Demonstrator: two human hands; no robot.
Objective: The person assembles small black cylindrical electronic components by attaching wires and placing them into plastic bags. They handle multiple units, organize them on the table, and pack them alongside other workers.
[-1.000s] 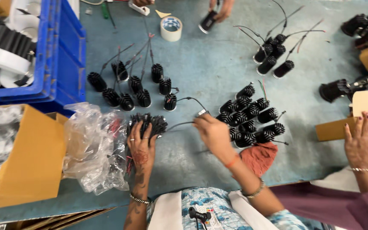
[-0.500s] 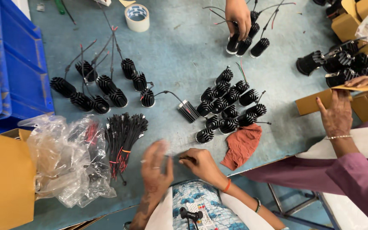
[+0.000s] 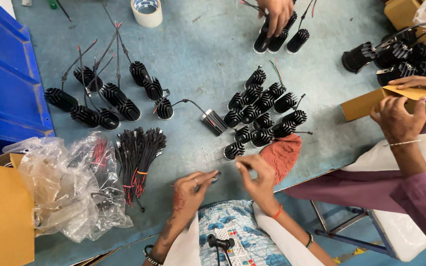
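Since the earlier frame: both hands have drawn back from the table's middle to its near edge and now meet there, and the right hand no longer reaches toward the finned parts.

Left hand (image 3: 192,189): fingers curled, thumb and forefinger pinching a thin dark wire (image 3: 212,177). The wire is slender and flexible; its visible run lies roughly left to right, spanning the gap between the two hands. Which end is which cannot be told.

Right hand (image 3: 256,175): fingers pressed together at the tips, just beside the left hand; it seems to pinch the wire's right end, though the contact is too small to see clearly.

Table (image 3: 213,64): worn blue-grey surface, scuffed and speckled.

Bundle of black leads (image 3: 139,157): long thin strands with red and orange ties, long axis running near to far, lying left of the left hand.

Clear plastic bags (image 3: 70,187): crinkled, glossy, at the near left, beside a tan cardboard box (image 3: 1,216).

Cluster of black finned cylinders (image 3: 262,116): ribbed, matt, packed side by side just beyond the right hand. Another loose group with trailing wires (image 3: 107,96) lies at the far left.

Small ribbed driver block (image 3: 214,121): rectangular, silver-ended, on a black cord, between the two groups.

Rust-red knitted cloth (image 3: 282,153): soft, ridged, just right of the right hand.

Tape roll (image 3: 147,11): pale ring, at the far edge.

Blue plastic crate (image 3: 6,88): rigid, at the far left.

Other people's hands work at the far edge (image 3: 274,15) and at the right (image 3: 398,118).
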